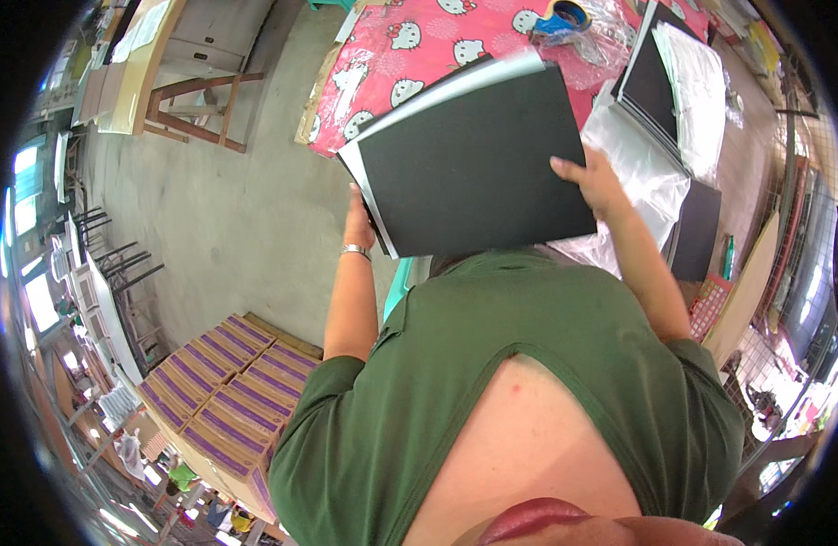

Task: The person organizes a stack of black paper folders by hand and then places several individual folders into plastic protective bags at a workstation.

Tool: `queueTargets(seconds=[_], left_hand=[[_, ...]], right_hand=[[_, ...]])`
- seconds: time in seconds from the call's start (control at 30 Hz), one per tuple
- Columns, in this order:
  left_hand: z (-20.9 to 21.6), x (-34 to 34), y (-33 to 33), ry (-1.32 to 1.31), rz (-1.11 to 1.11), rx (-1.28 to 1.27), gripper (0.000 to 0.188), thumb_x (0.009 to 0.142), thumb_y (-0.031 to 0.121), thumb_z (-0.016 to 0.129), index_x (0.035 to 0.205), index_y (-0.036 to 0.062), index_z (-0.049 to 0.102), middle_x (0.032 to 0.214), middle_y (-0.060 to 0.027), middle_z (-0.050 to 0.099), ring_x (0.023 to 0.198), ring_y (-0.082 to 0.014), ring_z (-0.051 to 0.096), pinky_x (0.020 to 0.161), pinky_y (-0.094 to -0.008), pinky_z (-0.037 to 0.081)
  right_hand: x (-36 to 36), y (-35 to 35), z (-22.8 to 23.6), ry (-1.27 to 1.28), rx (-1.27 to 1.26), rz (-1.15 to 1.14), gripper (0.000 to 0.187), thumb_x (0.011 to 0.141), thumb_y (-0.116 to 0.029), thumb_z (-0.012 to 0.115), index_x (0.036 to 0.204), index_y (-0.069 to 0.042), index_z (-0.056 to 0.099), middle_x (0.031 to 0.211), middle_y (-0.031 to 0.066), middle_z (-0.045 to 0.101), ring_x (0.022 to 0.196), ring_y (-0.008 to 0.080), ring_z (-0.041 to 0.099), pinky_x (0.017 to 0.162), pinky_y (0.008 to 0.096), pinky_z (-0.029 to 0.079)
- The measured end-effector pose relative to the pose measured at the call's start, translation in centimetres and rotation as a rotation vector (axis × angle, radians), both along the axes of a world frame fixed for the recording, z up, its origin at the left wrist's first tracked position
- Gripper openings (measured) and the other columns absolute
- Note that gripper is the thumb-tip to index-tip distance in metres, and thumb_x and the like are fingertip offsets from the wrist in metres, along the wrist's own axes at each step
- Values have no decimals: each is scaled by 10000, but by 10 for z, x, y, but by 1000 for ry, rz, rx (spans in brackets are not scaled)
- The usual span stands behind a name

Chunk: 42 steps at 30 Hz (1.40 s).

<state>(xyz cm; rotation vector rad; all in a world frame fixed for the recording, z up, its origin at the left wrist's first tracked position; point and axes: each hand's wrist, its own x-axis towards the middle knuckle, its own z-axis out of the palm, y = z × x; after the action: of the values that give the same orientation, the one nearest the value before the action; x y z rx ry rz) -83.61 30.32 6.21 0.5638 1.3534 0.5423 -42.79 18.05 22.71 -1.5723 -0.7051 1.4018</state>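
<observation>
Between my two hands is a stack of black and white sheets (478, 168), stiff and tilted, raised over the near edge of the pink-covered table. A large black sheet lies on top; white sheets and another black one stick out beneath along the left and far edges. My left hand (359, 223), with a metal band at the wrist, grips the left edge, its fingers mostly hidden underneath. At the right edge my right hand (596, 185) is closed on the stack, thumb on the top face, other fingers out of sight below.
The table cover (469, 52) is pink with white cartoon cats. On it are a blue tape dispenser (562, 18) and crumpled clear plastic (610, 45). More black sheets (649, 96) and white plastic-wrapped sheets (695, 100) lie right. Brown cartons (228, 391) with purple stripes stand behind left.
</observation>
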Motion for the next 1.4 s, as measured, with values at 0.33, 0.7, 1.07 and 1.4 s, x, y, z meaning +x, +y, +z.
queueTargets(seconds=[0.33, 0.7, 1.07, 1.4], left_hand=[[11, -36, 24, -264, 88, -218, 958, 761, 816, 290, 1349, 68, 394, 1331, -120, 457, 1207, -292, 424, 1009, -472, 314], [35, -7, 12, -230, 210, -92, 698, 802, 549, 597, 1272, 47, 486, 1292, -118, 513, 1185, -283, 486, 1018, -436, 360], [76, 25, 41, -83, 114, -46, 374, 771, 211, 687, 1072, 7, 597, 1056, -106, 634, 966, -251, 603, 901, -390, 461], [151, -18, 110, -211, -92, 629, 542, 692, 9, 697, 1203, 24, 515, 1149, -54, 565, 1061, -204, 539, 929, -344, 433]], right_hand=[[47, 99, 1, -974, 718, 658, 392, 759, -51, 657, 1144, -102, 602, 1268, 113, 538, 1199, 235, 485, 995, 339, 391], [7, 75, -83, -209, -353, 201, 752, 790, -563, 591, 1270, 5, 483, 1244, 162, 537, 1122, 241, 536, 943, 331, 402], [14, 106, -53, 127, -418, 210, 865, 679, -412, 763, 1355, -61, 354, 1232, 165, 527, 1083, 263, 556, 899, 370, 459], [12, 78, 1, -100, 284, -50, 941, 658, -144, 832, 1389, -82, 243, 1270, 112, 499, 1146, 191, 490, 978, 344, 390]])
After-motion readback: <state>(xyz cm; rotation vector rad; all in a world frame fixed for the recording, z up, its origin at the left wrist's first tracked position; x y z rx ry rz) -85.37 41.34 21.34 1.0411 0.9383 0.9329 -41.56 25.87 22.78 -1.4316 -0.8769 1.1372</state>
